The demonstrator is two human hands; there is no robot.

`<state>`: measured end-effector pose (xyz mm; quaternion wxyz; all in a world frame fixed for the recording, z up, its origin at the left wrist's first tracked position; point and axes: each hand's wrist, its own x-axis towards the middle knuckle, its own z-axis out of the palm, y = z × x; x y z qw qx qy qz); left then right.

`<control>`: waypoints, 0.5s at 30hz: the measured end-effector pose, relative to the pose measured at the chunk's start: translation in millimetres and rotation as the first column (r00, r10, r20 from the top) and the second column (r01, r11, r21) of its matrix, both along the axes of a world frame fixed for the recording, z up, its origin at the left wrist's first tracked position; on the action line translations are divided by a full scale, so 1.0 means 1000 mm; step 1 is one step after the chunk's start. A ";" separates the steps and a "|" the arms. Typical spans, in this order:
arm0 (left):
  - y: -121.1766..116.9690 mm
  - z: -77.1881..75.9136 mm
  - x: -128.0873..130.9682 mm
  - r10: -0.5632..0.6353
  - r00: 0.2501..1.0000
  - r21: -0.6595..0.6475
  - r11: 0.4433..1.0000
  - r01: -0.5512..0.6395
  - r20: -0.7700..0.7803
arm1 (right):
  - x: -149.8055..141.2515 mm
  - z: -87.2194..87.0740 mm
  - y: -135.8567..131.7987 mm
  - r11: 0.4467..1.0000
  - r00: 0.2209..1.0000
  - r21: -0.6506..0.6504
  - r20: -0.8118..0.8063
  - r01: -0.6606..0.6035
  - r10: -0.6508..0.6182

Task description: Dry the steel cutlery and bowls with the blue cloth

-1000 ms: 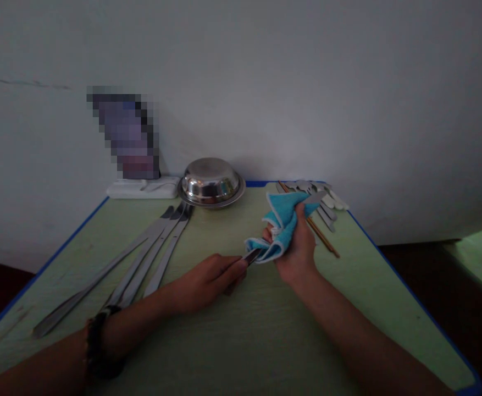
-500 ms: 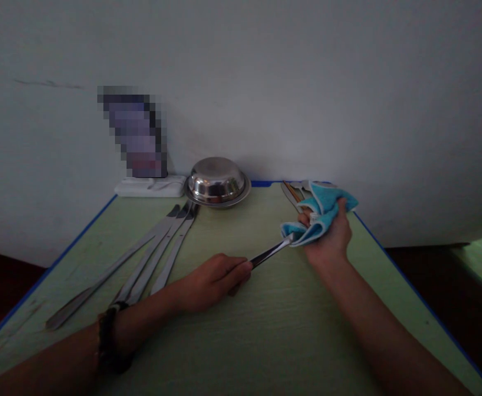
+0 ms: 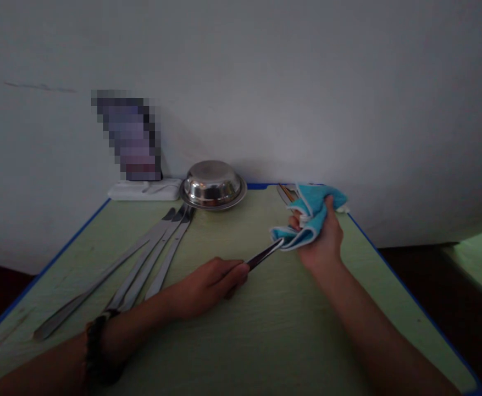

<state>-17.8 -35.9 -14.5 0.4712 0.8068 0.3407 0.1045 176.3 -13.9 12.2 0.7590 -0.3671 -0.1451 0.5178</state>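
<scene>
The slim metal utensil (image 3: 264, 255) I hold lies slantwise over the middle of the table (image 3: 241, 341), one end in my left hand (image 3: 211, 286), the other out of sight in a blue cloth (image 3: 317, 206), so I can't tell what sort of head it has. I judge it fairly light and stiff, hard to break but a bit slippery along its smooth, shiny shaft; the near end, where my left thumb and fingers pinch it, seems the sensible place to take hold. My right hand (image 3: 327, 239) is closed around the cloth, thumb up, with the fabric bunched between the fingers. The cloth looks soft, fuzzy and floppy, edged in pale stitching, and should fold easily round a thin shape. Beyond it, at the far right corner, part of a brown stick (image 3: 287, 190) and some metal cutlery (image 3: 282, 197) peek out. Left of my hands, long flat metal utensils (image 3: 164, 242) fan across the pale green, blue-edged tabletop, partly behind my forearm with its dark beaded bracelet (image 3: 100, 346). At the back sits a round, polished upside-down bowl (image 3: 212, 184), beside a smooth white plastic block (image 3: 145, 191), before a plain grey wall (image 3: 306, 99).
</scene>
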 end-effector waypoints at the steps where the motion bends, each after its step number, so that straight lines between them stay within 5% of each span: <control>1: 0.000 0.000 0.000 -0.013 1.000 0.001 1.000 0.013 0.003 | 0.012 0.005 0.002 1.000 0.999 -0.018 -0.028 0.025 -0.026; 6: 0.001 -0.001 0.000 -0.008 1.000 -0.018 1.000 0.008 0.003 | 0.037 0.007 0.007 0.981 0.981 -0.045 -0.049 0.187 -0.190; 15: 0.001 -0.001 0.001 -0.004 0.999 -0.024 1.000 0.003 -0.039 | -0.008 -0.020 0.001 0.998 0.999 -0.058 -0.013 0.038 -0.039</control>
